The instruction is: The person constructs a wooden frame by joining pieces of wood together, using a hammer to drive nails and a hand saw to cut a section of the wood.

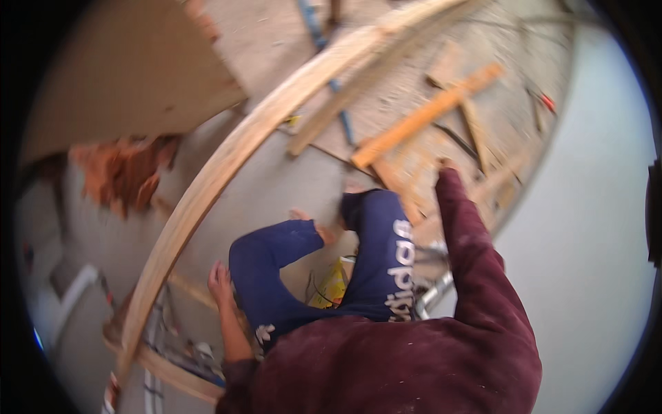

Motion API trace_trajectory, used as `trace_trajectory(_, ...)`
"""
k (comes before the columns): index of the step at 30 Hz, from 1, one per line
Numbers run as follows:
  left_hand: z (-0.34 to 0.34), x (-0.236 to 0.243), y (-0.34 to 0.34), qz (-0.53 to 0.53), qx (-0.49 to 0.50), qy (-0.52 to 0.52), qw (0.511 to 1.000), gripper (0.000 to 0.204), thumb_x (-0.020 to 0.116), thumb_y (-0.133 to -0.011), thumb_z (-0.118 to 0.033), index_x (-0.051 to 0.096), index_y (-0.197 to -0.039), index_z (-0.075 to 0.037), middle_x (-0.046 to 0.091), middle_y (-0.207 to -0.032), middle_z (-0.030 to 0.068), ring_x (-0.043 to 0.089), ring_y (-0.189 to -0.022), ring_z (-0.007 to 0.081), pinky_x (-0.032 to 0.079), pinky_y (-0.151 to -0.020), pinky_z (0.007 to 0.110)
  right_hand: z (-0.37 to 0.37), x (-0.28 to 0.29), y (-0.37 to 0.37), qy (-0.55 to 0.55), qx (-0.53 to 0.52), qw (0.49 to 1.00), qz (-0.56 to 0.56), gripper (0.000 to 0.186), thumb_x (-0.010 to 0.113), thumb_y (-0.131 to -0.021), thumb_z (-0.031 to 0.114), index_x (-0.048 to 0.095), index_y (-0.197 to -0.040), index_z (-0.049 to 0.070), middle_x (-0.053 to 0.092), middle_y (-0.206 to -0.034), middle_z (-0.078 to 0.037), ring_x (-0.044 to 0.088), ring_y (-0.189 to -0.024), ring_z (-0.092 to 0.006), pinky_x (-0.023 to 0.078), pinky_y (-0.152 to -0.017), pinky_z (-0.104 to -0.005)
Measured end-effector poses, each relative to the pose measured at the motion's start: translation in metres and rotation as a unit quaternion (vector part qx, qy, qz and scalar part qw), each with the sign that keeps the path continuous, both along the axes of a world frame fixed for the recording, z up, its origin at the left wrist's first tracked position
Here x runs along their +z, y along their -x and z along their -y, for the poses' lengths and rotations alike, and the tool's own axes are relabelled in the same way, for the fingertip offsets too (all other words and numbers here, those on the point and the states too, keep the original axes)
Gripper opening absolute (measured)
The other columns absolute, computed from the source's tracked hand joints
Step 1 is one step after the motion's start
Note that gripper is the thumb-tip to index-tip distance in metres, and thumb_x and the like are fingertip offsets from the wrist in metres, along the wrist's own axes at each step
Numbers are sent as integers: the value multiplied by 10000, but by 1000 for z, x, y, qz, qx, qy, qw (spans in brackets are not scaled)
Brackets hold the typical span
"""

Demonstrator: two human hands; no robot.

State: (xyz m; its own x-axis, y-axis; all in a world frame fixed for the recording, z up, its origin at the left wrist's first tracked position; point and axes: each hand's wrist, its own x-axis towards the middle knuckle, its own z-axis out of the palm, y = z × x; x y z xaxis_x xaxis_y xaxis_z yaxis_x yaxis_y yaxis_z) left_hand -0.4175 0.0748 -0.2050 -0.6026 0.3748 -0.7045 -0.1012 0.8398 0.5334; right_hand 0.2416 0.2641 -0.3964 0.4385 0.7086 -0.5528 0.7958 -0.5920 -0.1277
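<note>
My left hand [219,281] is beside my left knee, its fingers loosely apart and nothing visible in them. Close to it, a long pale wooden beam [238,141] runs from the lower left to the top right, looking curved in this view. My right arm reaches forward in a maroon sleeve. Only a blurred bit of my right hand [447,164] shows past the cuff, among loose wood strips, so its fingers and anything in them cannot be made out. An orange-brown wooden strip [424,116] lies just ahead of it, across a darker wood piece [473,131].
A large brown board [131,76] stands at the upper left above reddish broken pieces [124,172]. A yellow package [331,286] is between my legs. A blue bar [343,114] passes beneath the beam. A red-handled tool [547,102] lies near the pale wall [586,228].
</note>
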Motion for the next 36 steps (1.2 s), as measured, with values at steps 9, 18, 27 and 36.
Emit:
trace_trajectory(9, 18, -175, 117, -135, 58, 10, 989, 294, 546, -810, -93, 684, -1064, -38, 651, -756, 58, 602, -601, 132, 488, -534, 260, -30, -107, -31, -77, 23, 996, 33, 320, 471, -893, 152, 613, -1169, 72, 644, -943, -186, 610, -887, -276, 476, -774, -380)
trace_trajectory(18, 0, -371, 140, -418, -145, 140, 886, 312, 618, -814, -240, 667, -1057, -52, 678, -1054, 152, 658, -984, 287, 512, -814, 414, -31, -116, -11, -140, 63, 988, -15, 338, 484, -896, 175, 581, -1198, 58, 619, -873, -156, 574, -783, -249, 454, -686, -359)
trace_trajectory(27, -76, -405, 107, -292, 132, 148, 935, 332, 624, -816, -305, 667, -1040, -63, 651, -1132, 154, 607, -1091, 312, 472, -911, 429, -59, -83, 28, -191, 67, 978, -40, 366, 497, -899, 198, 549, -1228, 44, 593, -803, -126, 538, -679, -223, 432, -597, -338)
trace_trajectory(36, -50, -375, 108, -469, 124, 61, 872, 98, 526, -863, -117, 608, -902, -78, 668, -921, 114, 654, -905, 286, 510, -760, 382, -66, -34, 111, -195, 89, 969, -120, 403, 510, -903, 221, 516, -1257, 29, 568, -733, -97, 503, -575, -196, 409, -508, -317)
